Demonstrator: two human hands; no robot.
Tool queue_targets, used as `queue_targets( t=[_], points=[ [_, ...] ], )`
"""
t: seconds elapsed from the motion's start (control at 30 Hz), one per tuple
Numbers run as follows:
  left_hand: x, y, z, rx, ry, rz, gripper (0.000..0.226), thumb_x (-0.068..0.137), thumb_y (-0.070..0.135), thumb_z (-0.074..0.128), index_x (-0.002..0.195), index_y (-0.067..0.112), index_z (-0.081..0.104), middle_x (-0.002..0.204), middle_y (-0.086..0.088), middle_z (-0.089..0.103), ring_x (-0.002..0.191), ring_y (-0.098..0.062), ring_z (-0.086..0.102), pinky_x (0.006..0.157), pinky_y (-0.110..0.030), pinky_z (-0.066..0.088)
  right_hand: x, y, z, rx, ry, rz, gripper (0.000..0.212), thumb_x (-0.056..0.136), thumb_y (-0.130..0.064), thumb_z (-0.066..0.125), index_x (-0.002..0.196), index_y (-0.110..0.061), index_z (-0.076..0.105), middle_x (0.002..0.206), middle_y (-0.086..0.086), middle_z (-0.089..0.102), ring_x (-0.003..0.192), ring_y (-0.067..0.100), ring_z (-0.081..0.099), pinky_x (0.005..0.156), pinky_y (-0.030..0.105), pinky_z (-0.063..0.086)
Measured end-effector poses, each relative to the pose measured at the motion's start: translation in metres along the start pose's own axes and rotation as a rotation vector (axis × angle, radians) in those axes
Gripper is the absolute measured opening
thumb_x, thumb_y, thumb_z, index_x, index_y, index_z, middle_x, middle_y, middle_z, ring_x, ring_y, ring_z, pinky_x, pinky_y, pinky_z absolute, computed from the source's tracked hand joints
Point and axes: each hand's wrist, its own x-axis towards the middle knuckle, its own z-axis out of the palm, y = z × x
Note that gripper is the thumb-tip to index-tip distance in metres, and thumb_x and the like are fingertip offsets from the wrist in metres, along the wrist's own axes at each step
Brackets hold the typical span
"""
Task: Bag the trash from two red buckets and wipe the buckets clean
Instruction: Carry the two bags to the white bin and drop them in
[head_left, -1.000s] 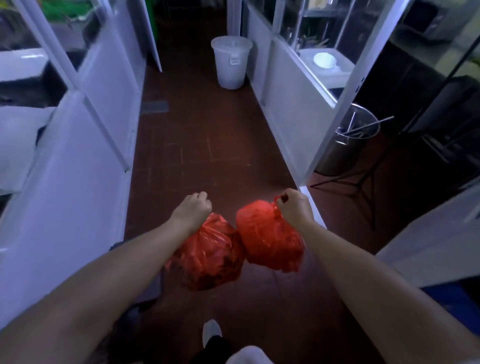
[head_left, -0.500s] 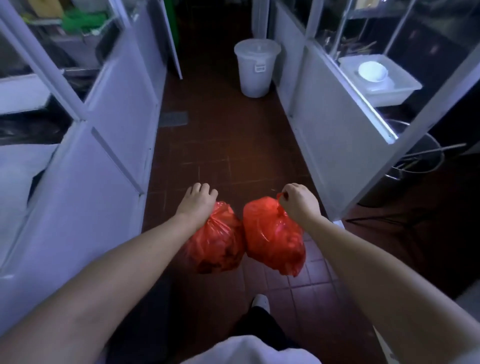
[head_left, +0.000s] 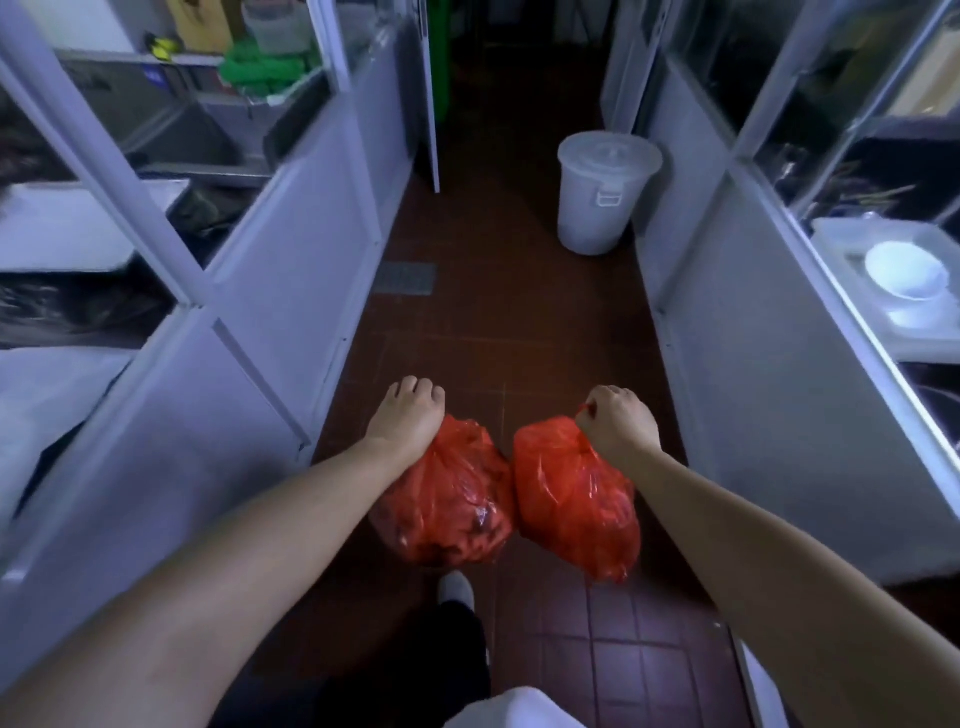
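Two full red plastic trash bags hang in front of me above a red tiled corridor floor. My left hand (head_left: 408, 415) grips the top of the left red bag (head_left: 447, 504), which shows dark contents through the plastic. My right hand (head_left: 615, 423) grips the tied neck of the right red bag (head_left: 571, 512). The two bags hang side by side and touch. No red bucket is in view.
A lidded white bucket (head_left: 602, 192) stands ahead against the right partition. White half-glazed partitions (head_left: 291, 291) line both sides of the narrow passage. A floor drain grate (head_left: 405, 278) lies ahead left. My foot (head_left: 456, 590) is below the bags. A white bowl (head_left: 906, 270) sits behind the right glass.
I have walked forward along the corridor with both bags; the white bucket and the partitions have come closer. Both hands keep the same grip.
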Motion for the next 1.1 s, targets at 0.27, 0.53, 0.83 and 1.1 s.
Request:
queue_targets(
  t=[0.27, 0.53, 0.83, 1.1],
  points=[
    [0.187, -0.09, 0.012, -0.013, -0.021, 0.091, 0.036, 0.083, -0.001, 0.038, 0.115, 0.004, 0.053, 0.112, -0.011, 0.056, 0.109, -0.032, 0.05, 0.092, -0.042, 0.043, 0.19, -0.028, 0.012, -0.03, -0.015, 0.054, 0.017, 0.088, -0.027, 0.057, 0.092, -0.014, 0.066, 0.097, 0.001, 0.065, 0.089, 0.024, 0.06, 0.07, 0.031, 0.039],
    [0.376, -0.177, 0.019, -0.027, -0.069, 0.086, 0.037, 0.081, -0.002, 0.047, 0.117, 0.005, 0.053, 0.115, -0.011, 0.056, 0.111, -0.032, 0.05, 0.093, -0.042, 0.041, 0.379, -0.052, 0.03, 0.018, 0.008, 0.079, 0.014, 0.085, -0.025, 0.059, 0.087, -0.012, 0.065, 0.092, 0.003, 0.065, 0.085, 0.025, 0.061, 0.067, 0.03, 0.04],
    [0.581, -0.282, 0.052, -0.014, -0.096, 0.08, 0.033, 0.082, 0.006, 0.053, 0.114, 0.01, 0.055, 0.115, -0.009, 0.058, 0.111, -0.028, 0.052, 0.096, -0.04, 0.042, 0.616, -0.084, 0.059, 0.069, -0.074, 0.088, 0.014, 0.086, -0.026, 0.059, 0.079, -0.015, 0.062, 0.084, 0.001, 0.062, 0.08, 0.025, 0.061, 0.066, 0.031, 0.041],
    [0.76, -0.378, 0.055, -0.074, -0.062, 0.067, 0.033, 0.09, 0.009, 0.044, 0.121, 0.011, 0.056, 0.118, -0.008, 0.06, 0.114, -0.028, 0.053, 0.1, -0.04, 0.042, 0.808, -0.124, 0.071, 0.042, -0.105, 0.135, 0.015, 0.084, -0.025, 0.06, 0.072, -0.019, 0.055, 0.081, 0.0, 0.06, 0.077, 0.025, 0.06, 0.062, 0.029, 0.038]
  ],
)
